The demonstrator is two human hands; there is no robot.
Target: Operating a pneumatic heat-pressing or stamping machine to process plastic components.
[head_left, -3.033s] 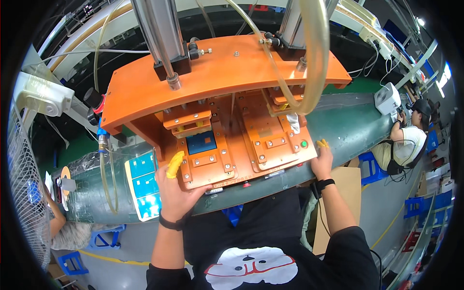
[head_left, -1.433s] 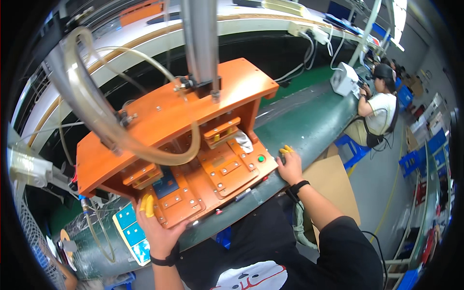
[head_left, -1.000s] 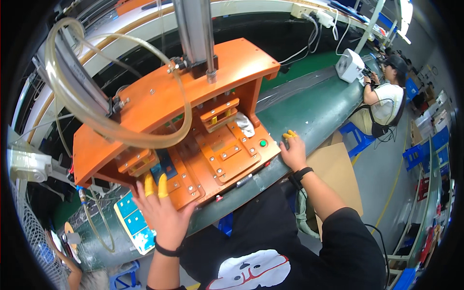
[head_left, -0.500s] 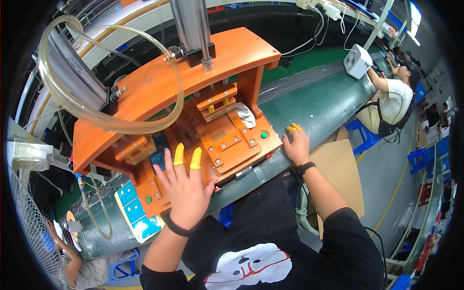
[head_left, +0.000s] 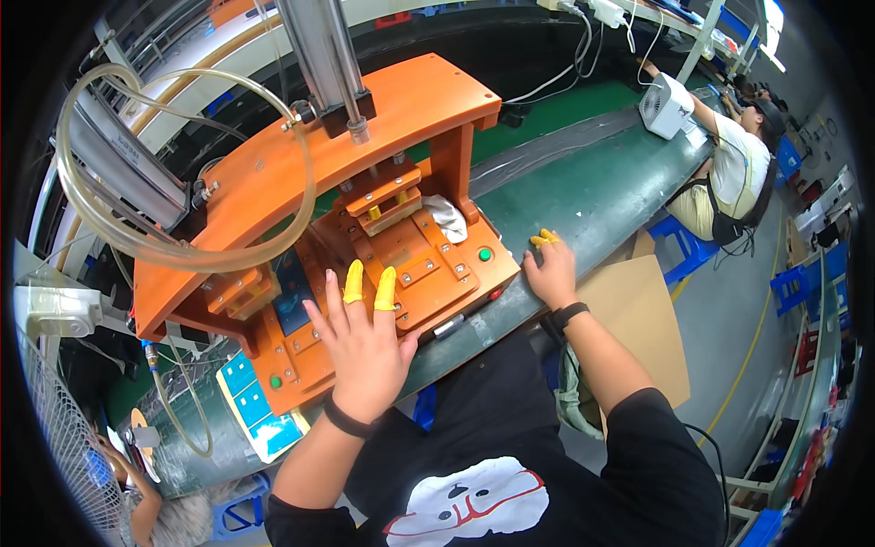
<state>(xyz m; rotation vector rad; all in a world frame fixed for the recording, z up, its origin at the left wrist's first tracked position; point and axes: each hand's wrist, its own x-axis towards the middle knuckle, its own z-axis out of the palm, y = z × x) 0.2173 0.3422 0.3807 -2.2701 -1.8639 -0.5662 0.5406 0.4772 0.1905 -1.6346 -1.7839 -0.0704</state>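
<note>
An orange press [head_left: 365, 105] with two stations stands before me. Over the front of its base, between the stations, my left hand [head_left: 366, 351] is held with fingers spread and nothing in it. Yellow finger cots cover two of its fingertips. My right hand [head_left: 552, 273] rests on the green work surface [head_left: 583, 196], just right of the press's corner, thumb apart from the loosely bent fingers, also with yellow cots. A green button [head_left: 485, 254] lies between that hand and the right station. Past my left fingers, a blue sheet-like piece [head_left: 292, 305] shows in the left station, partly hidden.
A clear hose [head_left: 187, 260] loops over the press from its metal cylinders [head_left: 319, 59]. Blue-and-white sheets [head_left: 251, 397] lie at its left corner. White crumpled cloth [head_left: 447, 219] sits by the right station. Cardboard [head_left: 638, 328] stands beside my right arm. A co-worker [head_left: 743, 164] sits beyond a white fan [head_left: 666, 107].
The view has shifted, so the press appears further left. My left hand has moved right across its front edge, partly covering the pen-like object there. The right hand stays beside the press.
</note>
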